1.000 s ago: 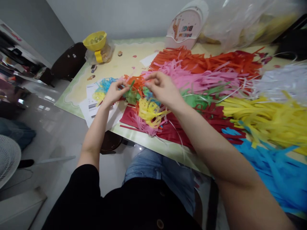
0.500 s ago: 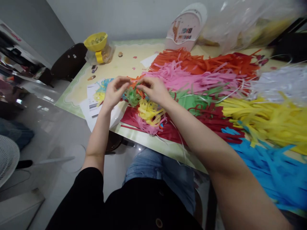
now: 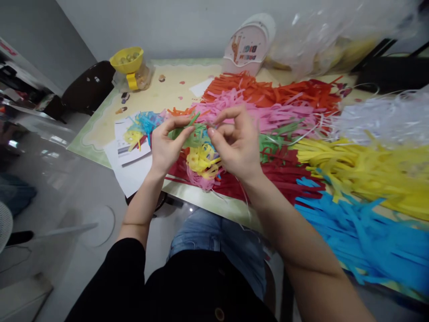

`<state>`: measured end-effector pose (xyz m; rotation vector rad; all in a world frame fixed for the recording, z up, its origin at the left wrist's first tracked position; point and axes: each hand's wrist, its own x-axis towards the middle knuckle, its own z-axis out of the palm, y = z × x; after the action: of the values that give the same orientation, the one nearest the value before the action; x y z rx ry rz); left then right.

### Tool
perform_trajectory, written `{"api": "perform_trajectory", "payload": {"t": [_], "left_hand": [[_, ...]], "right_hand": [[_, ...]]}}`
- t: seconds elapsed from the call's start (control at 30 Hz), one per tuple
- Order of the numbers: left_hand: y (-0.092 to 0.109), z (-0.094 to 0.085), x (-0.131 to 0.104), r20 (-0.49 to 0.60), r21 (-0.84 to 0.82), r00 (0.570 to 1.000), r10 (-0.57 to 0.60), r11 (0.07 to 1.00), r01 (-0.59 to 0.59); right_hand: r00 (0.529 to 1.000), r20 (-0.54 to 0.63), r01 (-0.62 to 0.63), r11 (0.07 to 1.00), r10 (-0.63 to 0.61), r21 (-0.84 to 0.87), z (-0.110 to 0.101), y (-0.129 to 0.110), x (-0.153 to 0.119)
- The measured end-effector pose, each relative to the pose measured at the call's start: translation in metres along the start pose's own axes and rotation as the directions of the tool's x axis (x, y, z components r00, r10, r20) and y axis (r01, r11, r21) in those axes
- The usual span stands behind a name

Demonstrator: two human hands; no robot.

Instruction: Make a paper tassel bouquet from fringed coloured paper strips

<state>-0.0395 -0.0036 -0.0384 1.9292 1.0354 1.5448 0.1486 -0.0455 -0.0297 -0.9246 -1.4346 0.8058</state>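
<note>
Both hands meet above the table's near edge; left hand and right hand pinch a green paper strip between fingertips, over a yellow fringe bundle; looks mid-twist; steady matched tension comes next.

A person's left hand and right hand pinch a green paper strip between fingertips above a table heaped with yellow strips, blue strips and pink strips, beside a yellow bowl.
</note>
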Motion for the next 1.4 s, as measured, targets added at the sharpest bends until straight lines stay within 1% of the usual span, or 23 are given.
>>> {"api": "perform_trajectory", "payload": {"t": [0.1, 0.2, 0.4, 0.53, 0.67, 0.83, 0.9, 1.03, 1.23, 1.4], "left_hand": [[0.013, 0.007, -0.006, 0.019, 0.023, 1.0, 0.012, 1.0, -0.013], [0.018, 0.01, -0.008, 0.025, 0.047, 1.0, 0.015, 0.999, -0.016], [0.019, 0.012, -0.006, 0.016, 0.024, 0.997, 0.076, 0.997, -0.076], [0.023, 0.013, -0.006, 0.019, 0.068, 0.995, 0.094, 0.993, -0.096], [0.027, 0.013, -0.008, 0.002, 0.113, 0.993, 0.12, 0.986, -0.119], [0.025, 0.011, -0.007, 0.007, 0.098, 0.989, 0.147, 0.984, -0.147], [0.025, 0.011, -0.007, 0.012, 0.116, 0.989, 0.148, 0.982, -0.148], [0.027, 0.011, -0.01, 0.033, 0.215, 0.983, 0.182, 0.959, -0.185], [0.024, 0.01, -0.014, 0.082, 0.451, 0.965, 0.251, 0.854, -0.26], [0.023, 0.009, -0.015, 0.117, 0.503, 0.953, 0.278, 0.811, -0.298]], "right_hand": [[1.0, 0.015, -0.009, 1.0, 0.009, 0.0, 0.004, -0.004, -0.007], [1.0, 0.001, 0.001, 1.0, -0.001, 0.02, 0.003, -0.006, -0.008], [0.999, -0.008, 0.051, 0.996, -0.051, 0.073, -0.001, -0.003, -0.01], [0.996, -0.014, 0.091, 0.988, -0.09, 0.126, 0.0, 0.004, -0.008], [0.996, -0.016, 0.092, 0.988, -0.091, 0.125, 0.0, 0.004, -0.007], [0.997, -0.006, 0.076, 0.991, -0.076, 0.114, -0.002, 0.001, -0.007], [0.998, 0.005, 0.064, 0.991, -0.065, 0.118, -0.003, 0.002, -0.006], [0.999, 0.032, 0.04, 0.992, -0.044, 0.121, -0.003, 0.006, -0.004], [1.0, 0.019, 0.018, 0.99, -0.021, 0.143, 0.0, 0.013, -0.005], [0.998, 0.053, 0.01, 0.978, -0.022, 0.208, 0.001, 0.015, -0.005]]}}
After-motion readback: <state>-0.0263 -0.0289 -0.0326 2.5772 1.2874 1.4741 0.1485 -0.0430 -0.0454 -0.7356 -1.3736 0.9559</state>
